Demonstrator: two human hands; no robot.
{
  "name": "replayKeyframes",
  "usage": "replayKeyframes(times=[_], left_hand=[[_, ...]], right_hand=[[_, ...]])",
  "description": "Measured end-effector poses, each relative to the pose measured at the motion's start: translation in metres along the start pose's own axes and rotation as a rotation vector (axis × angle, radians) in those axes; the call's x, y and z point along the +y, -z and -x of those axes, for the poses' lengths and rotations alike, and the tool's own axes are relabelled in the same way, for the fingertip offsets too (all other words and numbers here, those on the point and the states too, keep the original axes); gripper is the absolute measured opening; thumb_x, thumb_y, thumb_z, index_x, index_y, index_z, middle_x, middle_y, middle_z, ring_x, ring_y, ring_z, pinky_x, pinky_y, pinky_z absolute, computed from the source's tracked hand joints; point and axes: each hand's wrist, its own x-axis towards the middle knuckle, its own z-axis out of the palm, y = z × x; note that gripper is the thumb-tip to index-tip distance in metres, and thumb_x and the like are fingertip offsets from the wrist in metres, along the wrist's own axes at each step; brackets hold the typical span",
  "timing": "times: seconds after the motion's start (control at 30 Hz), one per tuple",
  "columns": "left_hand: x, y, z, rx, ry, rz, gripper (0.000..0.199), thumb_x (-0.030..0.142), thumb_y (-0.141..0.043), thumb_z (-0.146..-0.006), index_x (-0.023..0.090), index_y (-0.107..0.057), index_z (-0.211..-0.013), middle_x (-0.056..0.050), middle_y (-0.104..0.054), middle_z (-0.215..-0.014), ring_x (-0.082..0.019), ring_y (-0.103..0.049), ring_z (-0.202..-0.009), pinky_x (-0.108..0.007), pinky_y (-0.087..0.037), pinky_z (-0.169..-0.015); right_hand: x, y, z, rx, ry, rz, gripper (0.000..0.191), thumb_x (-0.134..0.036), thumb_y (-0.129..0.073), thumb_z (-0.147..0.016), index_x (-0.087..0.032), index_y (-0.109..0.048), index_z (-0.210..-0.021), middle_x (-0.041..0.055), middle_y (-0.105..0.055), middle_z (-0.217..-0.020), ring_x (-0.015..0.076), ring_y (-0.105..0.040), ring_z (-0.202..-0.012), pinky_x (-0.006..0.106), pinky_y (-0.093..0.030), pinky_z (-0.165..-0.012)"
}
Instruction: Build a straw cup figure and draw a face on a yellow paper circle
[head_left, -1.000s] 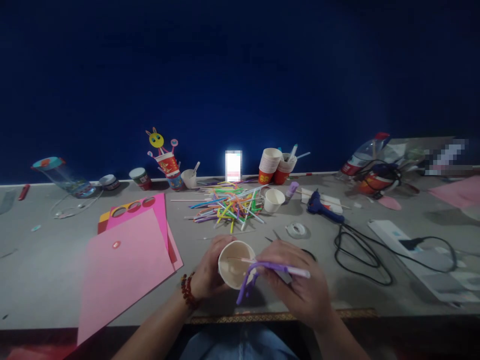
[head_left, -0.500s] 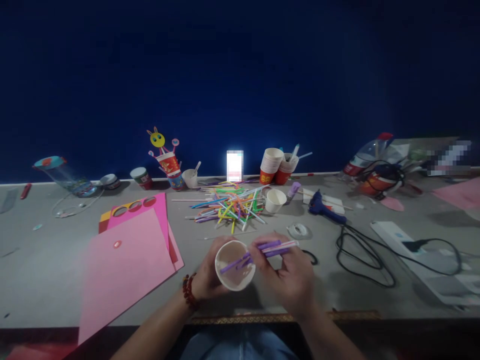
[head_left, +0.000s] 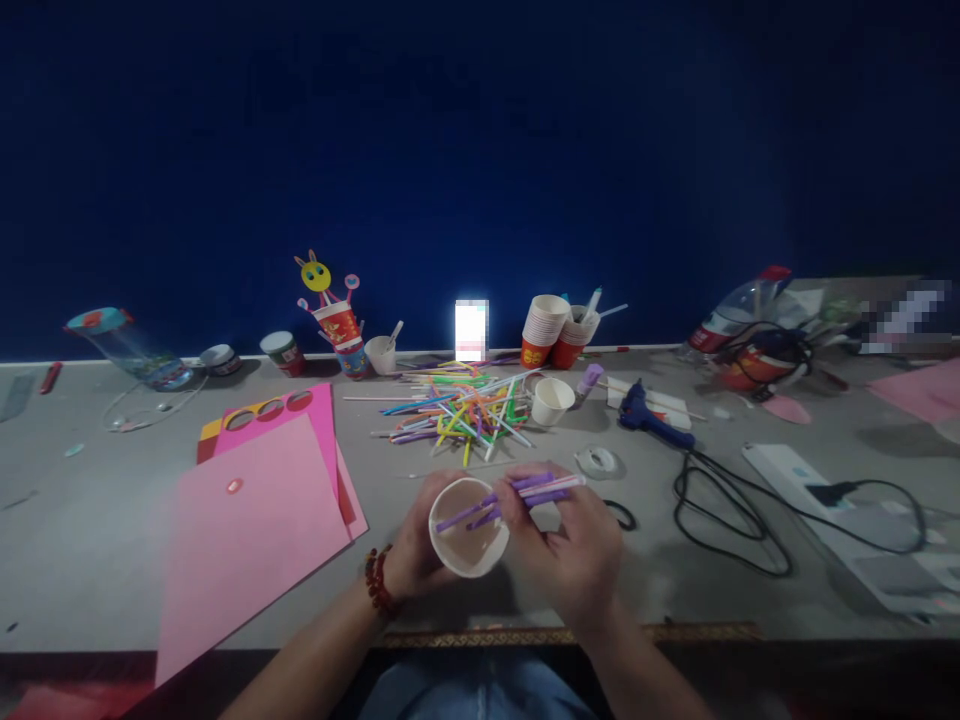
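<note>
My left hand [head_left: 416,555] is wrapped round a white paper cup [head_left: 471,560], its mouth tilted up toward me. In my right hand [head_left: 574,545], a small bunch of purple and pinkish-white drinking straws [head_left: 544,487] is pinched between thumb and fingers. The straws' left ends reach over the rim and into the cup's opening. My right fingers are close to the cup's right edge; whether they touch it I cannot tell. Beyond my hands lies a pile of colourful straws [head_left: 469,415], with another paper cup [head_left: 553,402] at its right.
Pink card sheets [head_left: 255,540] lie at left. A decorated cup figure [head_left: 337,330], a lit phone [head_left: 471,330] and stacked paper cups [head_left: 544,330] stand along the back. To the right are a tape roll [head_left: 598,460], a blue glue gun [head_left: 652,420] and a power strip [head_left: 825,520] with a black cord.
My right hand has shifted slightly left with the straws, which now lie a little higher across the cup's opening. The cup is still in my left hand, almost unmoved.
</note>
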Motion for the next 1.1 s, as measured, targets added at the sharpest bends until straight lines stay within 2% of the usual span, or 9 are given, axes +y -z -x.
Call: replayKeyframes(times=[0.13,0.3,0.57,0.67,0.8,0.9,1.0,1.1], left_hand=[[0.004,-0.001,-0.006,0.016,-0.044,-0.004,0.078,0.045,-0.070,-0.084,0.028,-0.030,-0.149,-0.014,-0.055,-0.131,-0.033,-0.058,-0.117,-0.048,-0.049,-0.097],[0.003,-0.002,-0.009,0.076,-0.116,-0.011,0.080,0.045,-0.072,-0.083,0.024,-0.033,-0.149,-0.014,-0.058,-0.128,-0.030,-0.059,-0.114,-0.045,-0.052,-0.094],[0.001,-0.002,-0.006,0.096,-0.112,-0.042,0.079,0.050,-0.069,-0.086,0.022,-0.032,-0.150,-0.016,-0.056,-0.131,-0.031,-0.058,-0.118,-0.047,-0.051,-0.097],[0.001,-0.002,-0.005,0.096,-0.086,-0.034,0.078,0.051,-0.070,-0.085,0.022,-0.034,-0.148,-0.016,-0.055,-0.131,-0.032,-0.059,-0.117,-0.048,-0.051,-0.097],[0.000,-0.001,-0.004,0.082,-0.089,-0.050,0.077,0.053,-0.066,-0.087,0.022,-0.033,-0.149,-0.016,-0.054,-0.133,-0.032,-0.056,-0.121,-0.049,-0.050,-0.099],[0.000,-0.001,-0.003,0.085,-0.078,-0.066,0.078,0.052,-0.065,-0.088,0.024,-0.029,-0.151,-0.015,-0.054,-0.134,-0.032,-0.055,-0.123,-0.049,-0.050,-0.101],[-0.002,-0.003,-0.001,0.092,-0.072,-0.033,0.078,0.049,-0.068,-0.087,0.025,-0.030,-0.151,-0.015,-0.054,-0.134,-0.032,-0.056,-0.121,-0.049,-0.051,-0.098],[-0.005,-0.003,0.000,0.095,-0.083,-0.029,0.079,0.047,-0.069,-0.086,0.024,-0.030,-0.150,-0.016,-0.055,-0.135,-0.032,-0.057,-0.121,-0.050,-0.051,-0.098]], right_hand=[[0.002,-0.001,0.002,-0.022,0.021,0.019,0.012,-0.016,-0.067,-0.088,-0.024,-0.065,-0.096,0.0034,-0.074,-0.081,0.0191,-0.070,-0.071,0.030,-0.057,-0.069],[-0.002,0.000,0.002,-0.018,0.037,-0.043,0.011,-0.015,-0.065,-0.088,-0.024,-0.066,-0.094,0.0013,-0.073,-0.078,0.0172,-0.070,-0.068,0.029,-0.058,-0.068],[-0.006,0.004,0.001,-0.029,0.040,-0.132,0.011,-0.013,-0.065,-0.088,-0.024,-0.066,-0.091,0.0013,-0.073,-0.076,0.0171,-0.067,-0.065,0.030,-0.056,-0.067],[-0.003,0.004,0.000,-0.131,0.012,-0.185,0.009,-0.014,-0.065,-0.089,-0.023,-0.066,-0.090,0.0017,-0.072,-0.077,0.0171,-0.066,-0.068,0.031,-0.054,-0.069],[0.003,0.004,-0.002,-0.346,0.044,-0.203,0.013,-0.018,-0.069,-0.087,-0.024,-0.068,-0.099,0.0015,-0.073,-0.083,0.0191,-0.063,-0.077,0.033,-0.050,-0.071],[0.005,0.006,-0.003,-0.484,0.109,-0.181,0.021,-0.020,-0.070,-0.086,-0.027,-0.068,-0.106,0.0008,-0.074,-0.090,0.0221,-0.061,-0.090,0.039,-0.049,-0.083],[0.005,0.006,-0.003,-0.515,0.129,-0.204,0.020,-0.014,-0.066,-0.087,-0.027,-0.068,-0.102,-0.0012,-0.074,-0.089,0.0213,-0.061,-0.094,0.043,-0.045,-0.098],[0.003,0.004,-0.004,-0.459,0.138,-0.208,0.021,-0.010,-0.064,-0.085,-0.027,-0.067,-0.098,-0.0019,-0.074,-0.085,0.0205,-0.061,-0.089,0.047,-0.042,-0.103]])
